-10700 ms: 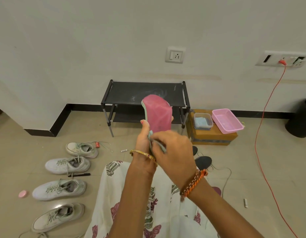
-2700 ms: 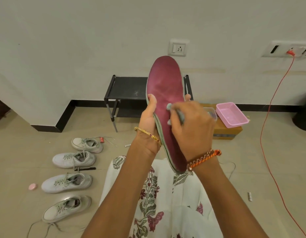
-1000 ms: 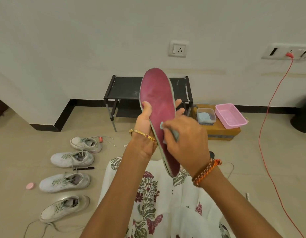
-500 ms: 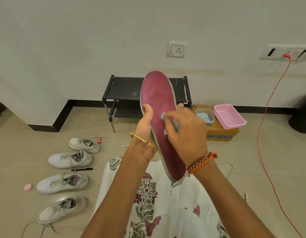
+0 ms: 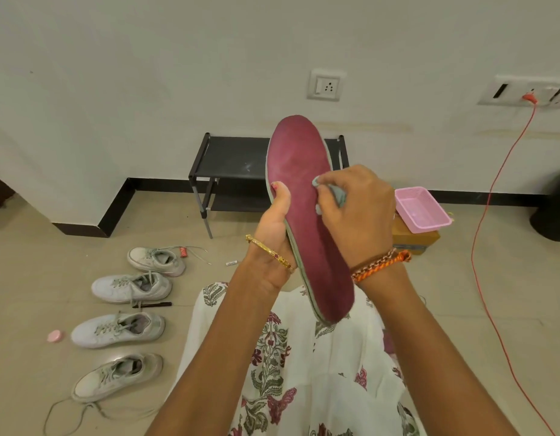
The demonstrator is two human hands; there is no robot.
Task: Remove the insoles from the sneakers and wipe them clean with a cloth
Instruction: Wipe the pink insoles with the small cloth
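insole [image 5: 307, 196] held upright in front of black rack [image 5: 231, 158]. left hand [image 5: 274, 234] clamps its edge mid-length; right hand [image 5: 354, 212] pinches cloth [image 5: 336, 195] vs upper face. judged light, floppy: support near midfoot. vs 0.5 s ago: cloth slightly higher, toward toe.

Maroon insole [image 5: 307, 215]; pale teal cloth [image 5: 335, 194]; white sneakers [image 5: 131, 288]; pink basket [image 5: 421, 209].

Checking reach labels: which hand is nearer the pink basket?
Right. The right hand, wiping the insole with the cloth, sits just beside the pink basket; the left hand is across the insole.
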